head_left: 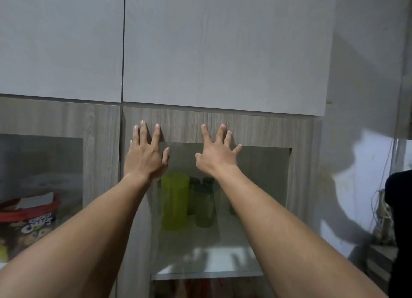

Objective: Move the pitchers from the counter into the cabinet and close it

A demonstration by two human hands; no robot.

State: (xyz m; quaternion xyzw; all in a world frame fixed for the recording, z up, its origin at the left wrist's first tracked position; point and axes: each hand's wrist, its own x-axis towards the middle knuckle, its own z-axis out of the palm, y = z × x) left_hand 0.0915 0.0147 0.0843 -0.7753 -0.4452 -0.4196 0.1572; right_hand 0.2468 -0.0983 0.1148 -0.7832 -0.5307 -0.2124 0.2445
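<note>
A grey wood-grain cabinet door (263, 128) with a glass pane fills the middle of the view and looks shut. Both hands lie flat against its top rail, fingers spread. My left hand (146, 153) is near the door's left edge and my right hand (217, 152) is near the middle. Neither holds anything. Behind the glass, a yellow-green pitcher (175, 201) stands on a shelf, with two darker green pitchers (204, 205) beside it on the right, partly hidden by my right forearm.
Two pale upper cabinet doors (223, 47) hang above. A second glass door (44, 186) at left shows a red-rimmed tub and a cereal box. At right are a white wall, hanging cords (380, 210) and a dark object (401, 230) at the frame edge.
</note>
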